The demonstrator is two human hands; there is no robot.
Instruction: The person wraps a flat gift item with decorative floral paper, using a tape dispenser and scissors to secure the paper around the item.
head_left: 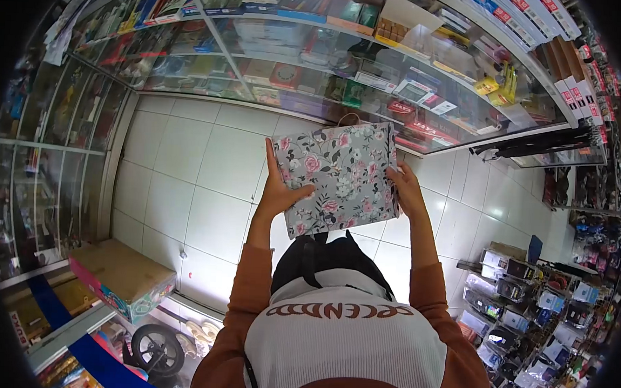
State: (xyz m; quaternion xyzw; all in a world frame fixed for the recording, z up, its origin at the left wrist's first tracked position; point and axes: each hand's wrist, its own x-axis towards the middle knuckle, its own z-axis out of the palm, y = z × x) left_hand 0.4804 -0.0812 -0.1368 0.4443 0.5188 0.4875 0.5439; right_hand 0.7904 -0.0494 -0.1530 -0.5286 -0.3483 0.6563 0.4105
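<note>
Head view: nearest is the person's white-fronted, brown-sleeved top [348, 343], with a cardboard box [127, 272] on the near left and packaged goods [508, 299] on the near right. Ahead, over the white tiled floor [185, 180], the left hand [281, 192] has its grip on the left side of a floral bag [346, 175], the right hand [409, 192] on its right edge. Farthest stands a glass display case [224, 50].

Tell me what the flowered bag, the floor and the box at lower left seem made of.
Flowered bag: probably printed paper, judging by its stiff, flat face; whether it is coated is hard to tell.
Floor: likely glazed ceramic tile, since straight joints divide it and light reflects off it.
Box: apparently cardboard, with a dull brown top and printed sides.
</note>
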